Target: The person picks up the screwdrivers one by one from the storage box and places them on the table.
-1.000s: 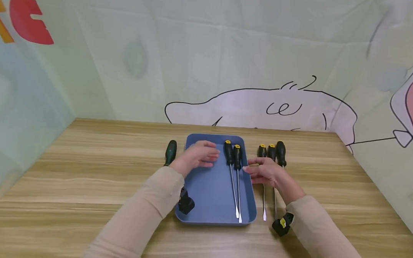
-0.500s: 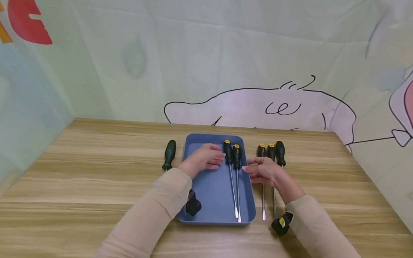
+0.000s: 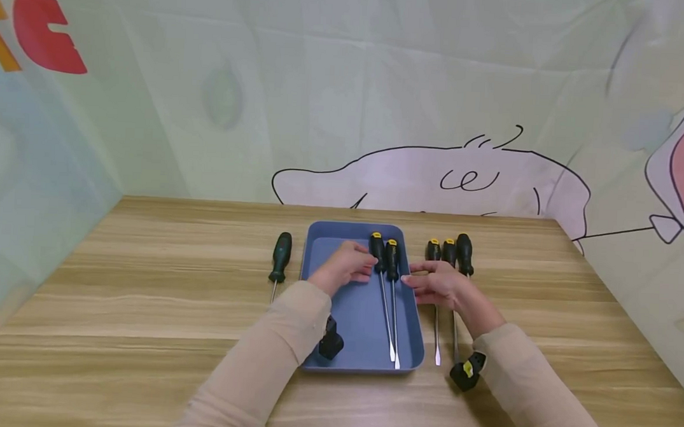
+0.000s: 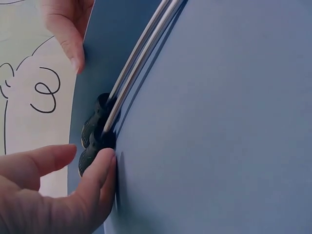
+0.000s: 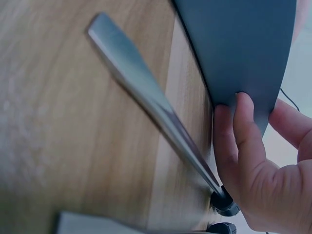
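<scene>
In the head view, two flat-bladed screwdrivers, a left one [image 3: 378,250] and a right one [image 3: 393,260], lie side by side inside a blue tray [image 3: 360,329]. Their black handles point to the far end. My left hand [image 3: 348,265] reaches into the tray, its fingertips against the left screwdriver's handle. In the left wrist view, the thumb and fingers [image 4: 100,175] are spread around that handle [image 4: 88,158], not closed on it. My right hand [image 3: 439,283] touches the outside of the tray's right wall; the right wrist view shows its fingertips [image 5: 243,109] resting on that wall [image 5: 239,53].
Right of the tray lie three more screwdrivers: one nearest [image 3: 434,249], a middle one [image 3: 449,251] and an outer one [image 3: 464,252], partly behind my right hand. A dark green-handled screwdriver [image 3: 281,255] lies to the left. A printed cloth [image 3: 347,99] hangs behind the wooden table [image 3: 172,295].
My left hand has moved right across the tray to the left screwdriver's handle, uncovering more of the green-handled screwdriver. My right hand stays at the tray's right wall.
</scene>
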The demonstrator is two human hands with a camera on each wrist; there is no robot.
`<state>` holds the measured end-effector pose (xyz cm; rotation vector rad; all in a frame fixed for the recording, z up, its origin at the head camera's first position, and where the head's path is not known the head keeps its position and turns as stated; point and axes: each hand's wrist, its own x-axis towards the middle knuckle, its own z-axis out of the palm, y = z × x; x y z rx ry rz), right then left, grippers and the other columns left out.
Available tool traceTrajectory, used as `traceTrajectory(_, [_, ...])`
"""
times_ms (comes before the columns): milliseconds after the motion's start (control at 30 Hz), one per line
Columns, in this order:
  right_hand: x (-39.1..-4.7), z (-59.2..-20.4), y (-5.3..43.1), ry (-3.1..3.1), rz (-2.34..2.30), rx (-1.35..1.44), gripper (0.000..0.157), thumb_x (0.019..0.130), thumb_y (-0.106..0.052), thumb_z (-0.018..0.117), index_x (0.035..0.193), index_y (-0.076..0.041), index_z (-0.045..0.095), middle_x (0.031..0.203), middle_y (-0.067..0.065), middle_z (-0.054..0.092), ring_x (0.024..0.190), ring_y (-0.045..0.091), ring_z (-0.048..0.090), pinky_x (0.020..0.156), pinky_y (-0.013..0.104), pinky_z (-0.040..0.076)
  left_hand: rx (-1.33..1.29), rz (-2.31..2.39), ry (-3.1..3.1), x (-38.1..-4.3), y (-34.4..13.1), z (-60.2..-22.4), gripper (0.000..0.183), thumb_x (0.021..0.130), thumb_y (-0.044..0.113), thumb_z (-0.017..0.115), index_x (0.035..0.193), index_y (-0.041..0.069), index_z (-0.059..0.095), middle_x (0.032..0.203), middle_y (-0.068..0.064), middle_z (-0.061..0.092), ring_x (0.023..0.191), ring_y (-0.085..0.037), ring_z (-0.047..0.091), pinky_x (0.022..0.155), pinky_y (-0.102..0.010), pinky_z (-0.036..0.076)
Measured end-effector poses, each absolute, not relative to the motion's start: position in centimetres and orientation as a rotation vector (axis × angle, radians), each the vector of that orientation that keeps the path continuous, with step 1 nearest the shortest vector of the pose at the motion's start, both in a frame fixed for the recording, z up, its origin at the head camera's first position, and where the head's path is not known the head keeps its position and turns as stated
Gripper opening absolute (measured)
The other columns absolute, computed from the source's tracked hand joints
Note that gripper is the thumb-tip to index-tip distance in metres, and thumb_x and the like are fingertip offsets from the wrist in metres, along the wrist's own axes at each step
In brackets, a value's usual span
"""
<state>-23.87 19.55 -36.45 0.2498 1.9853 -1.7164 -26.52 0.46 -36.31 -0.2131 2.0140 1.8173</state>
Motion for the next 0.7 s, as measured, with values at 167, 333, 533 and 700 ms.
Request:
traceTrajectory(167, [-23.9,-36.5,19.6,1.98,-1.72,0.249,0.055,0.089,-0.006,0.061,0.136,0.006,0.035,0.084,0.008,0.063,0.069,0.014,0.063,0.068,0.03,0.057,-0.271,1.804,2.088,-26.5,1.1,-36.5,0.03,0.086,-0.001,0.061,0.112,-0.013,0.053,0.075,-0.01,0.053,0.06,-0.014,0.05,0.066,-0.028,0.057])
traceTrajectory(333, [-23.8,-36.4,19.6,1.977,-1.718,0.256,0.053,0.089,-0.006,0.061,0.135,0.006,0.036,0.084,0.007,0.063,0.069,0.015,0.063,0.068,0.03,0.057,-0.286,1.763,2.241,-26.4,1.8,-36.8,0.026,0.083,0.003,0.066,0.103,-0.012,0.056,0.066,-0.007,0.05,0.051,-0.012,0.051,0.056,-0.025,0.056])
traceTrajectory(533, [-23.8,-36.3,19.6,1.96,-1.73,0.262,0.052,0.09,-0.005,0.06,0.135,0.006,0.036,0.083,0.007,0.062,0.068,0.014,0.062,0.065,0.028,0.057,-0.266,1.677,2.434,-26.0,2.5,-36.9,0.034,0.082,0.014,0.07,0.103,-0.01,0.058,0.079,-0.014,0.059,0.053,-0.019,0.061,0.051,-0.025,0.055])
traceTrajectory(700, [-23.8,-36.3,19.5,1.964,-1.728,0.259,0.053,0.09,-0.006,0.061,0.135,0.006,0.036,0.084,0.008,0.061,0.068,0.014,0.062,0.066,0.028,0.057,-0.251,1.594,2.612,-26.0,2.9,-37.4,0.028,0.08,0.015,0.069,0.094,-0.008,0.063,0.072,-0.013,0.063,0.044,-0.014,0.056,0.042,-0.02,0.048])
